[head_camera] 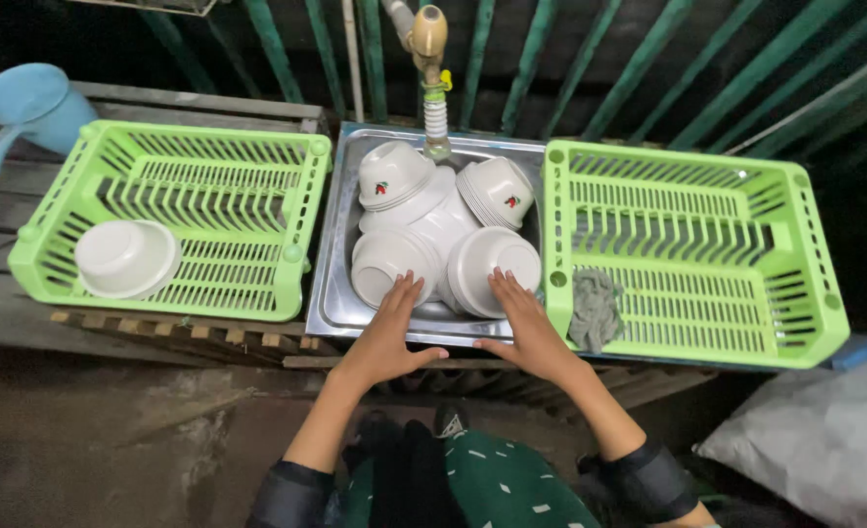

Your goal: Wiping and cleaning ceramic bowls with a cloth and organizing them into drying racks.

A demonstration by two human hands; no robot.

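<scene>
Both flat, open hands, left hand and right hand, reach into the steel sink, fingertips touching two upturned white plastic bowls; green slatted baskets flank the sink.

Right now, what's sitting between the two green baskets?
In the head view, a steel sink holding stacked white bowls lies between the left green basket and the right green basket; both hands reach into it.

Blue jug partly beyond left edge; sink floor under bowls.
</scene>
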